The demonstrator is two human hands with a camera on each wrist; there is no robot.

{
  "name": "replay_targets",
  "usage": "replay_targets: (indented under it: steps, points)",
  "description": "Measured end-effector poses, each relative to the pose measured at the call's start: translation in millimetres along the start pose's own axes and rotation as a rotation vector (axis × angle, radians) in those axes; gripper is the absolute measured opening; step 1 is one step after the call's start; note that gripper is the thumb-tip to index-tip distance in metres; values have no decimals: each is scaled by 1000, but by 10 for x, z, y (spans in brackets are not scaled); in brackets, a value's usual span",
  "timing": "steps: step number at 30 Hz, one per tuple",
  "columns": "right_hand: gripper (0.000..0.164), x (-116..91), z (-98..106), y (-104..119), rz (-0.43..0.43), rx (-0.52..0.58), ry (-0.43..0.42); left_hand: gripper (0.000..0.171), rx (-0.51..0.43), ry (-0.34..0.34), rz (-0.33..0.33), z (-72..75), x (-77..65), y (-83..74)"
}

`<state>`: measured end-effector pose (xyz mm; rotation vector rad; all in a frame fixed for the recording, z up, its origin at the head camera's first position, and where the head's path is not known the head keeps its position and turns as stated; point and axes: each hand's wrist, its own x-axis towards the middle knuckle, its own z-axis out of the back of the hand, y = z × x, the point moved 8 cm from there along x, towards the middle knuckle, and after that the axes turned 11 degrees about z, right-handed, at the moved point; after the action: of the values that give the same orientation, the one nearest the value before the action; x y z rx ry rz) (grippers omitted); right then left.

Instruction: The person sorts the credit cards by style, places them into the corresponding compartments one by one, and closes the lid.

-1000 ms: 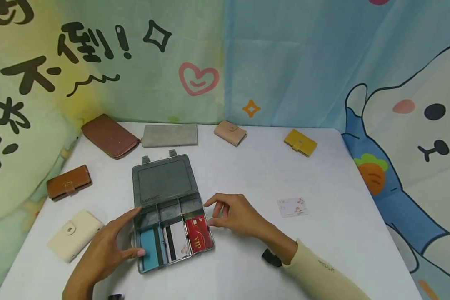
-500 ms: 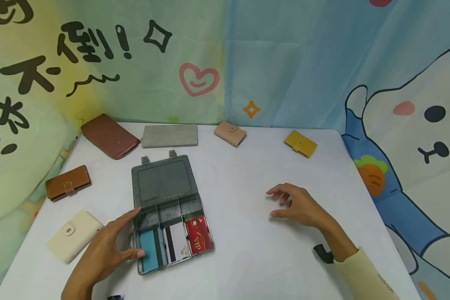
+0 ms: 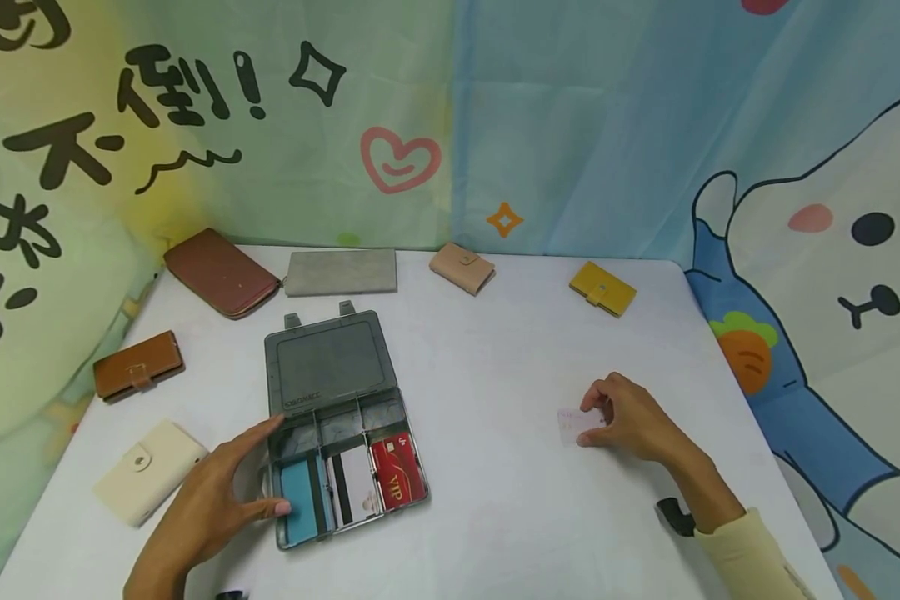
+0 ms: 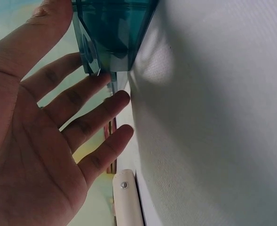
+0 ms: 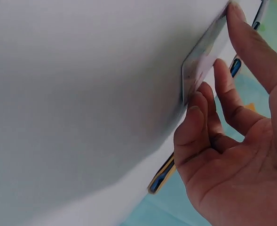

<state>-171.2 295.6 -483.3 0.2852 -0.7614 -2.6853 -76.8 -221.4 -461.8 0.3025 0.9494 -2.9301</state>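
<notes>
A pale card with faint pink print (image 3: pixel 570 423) lies on the white table, and my right hand (image 3: pixel 637 421) pinches it between thumb and fingers at opposite edges. In the right wrist view the card (image 5: pixel 205 59) is seen nearly edge-on. An open grey compartment box (image 3: pixel 330 362) stands left of centre, lid folded back. Its front row holds a blue card (image 3: pixel 297 500), a white card with a black stripe (image 3: pixel 357 479) and a red VIP card (image 3: pixel 398 469). My left hand (image 3: pixel 206 492) rests against the box's left side, its fingers mostly straight (image 4: pixel 93 113).
Along the back lie a brown zip wallet (image 3: pixel 221 272), a grey wallet (image 3: pixel 341 272), a beige wallet (image 3: pixel 462 267) and a yellow wallet (image 3: pixel 602 288). A tan wallet (image 3: pixel 138 365) and a cream wallet (image 3: pixel 150 472) lie at the left. A printed curtain (image 3: pixel 570 125) hangs behind.
My right hand has moved right, from beside the red card to the pale card, and now grips it. The pale card has shifted slightly toward me. My left hand and the box stay put.
</notes>
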Motion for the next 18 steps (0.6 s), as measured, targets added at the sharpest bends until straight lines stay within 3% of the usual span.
replay_targets:
  steps: [5,9,15,18]
  points:
    - [27,44,-90,172,70,59,45,111,4,4,3,0,1,-5]
    - [17,92,-210,483,168,232,100,111,6,10,7,3,1,-10]
    - [35,205,-419,1085,289,538,153,111,14,16,15,4,2,-23]
    - [39,272,-556,1379,301,648,164,112,16,20,19,3,7,-28]
